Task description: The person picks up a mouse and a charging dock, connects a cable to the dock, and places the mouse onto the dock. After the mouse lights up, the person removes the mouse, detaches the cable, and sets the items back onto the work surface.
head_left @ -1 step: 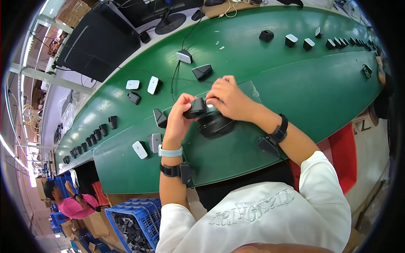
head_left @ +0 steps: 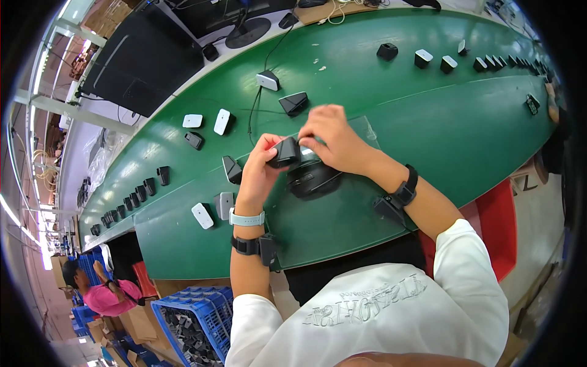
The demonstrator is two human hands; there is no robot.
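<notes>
My left hand (head_left: 262,164) is closed around a small black boxy device (head_left: 285,153), held above the green table. Beside its right end my right hand (head_left: 330,136) has its fingers bent toward the thumb, a little smeared by motion. A pale, shiny spot (head_left: 307,153) shows under the right thumb; I cannot make out what those fingers grip. Below both hands is a dark rounded shape (head_left: 313,180) on a clear sheet (head_left: 333,211); whether it is an object or a reflection I cannot tell. A black wedge-shaped device (head_left: 232,169) lies left of my left hand.
More black devices, some with a white face (head_left: 224,122), stand about the green table (head_left: 183,244). Rows of them line its far left and right. A thin cable (head_left: 252,116) runs across the table. A blue crate (head_left: 214,318) of dark parts stands lower left, near a person (head_left: 110,296).
My right fingers have shifted slightly up and left over the device. My left hand and the things on the table look the same.
</notes>
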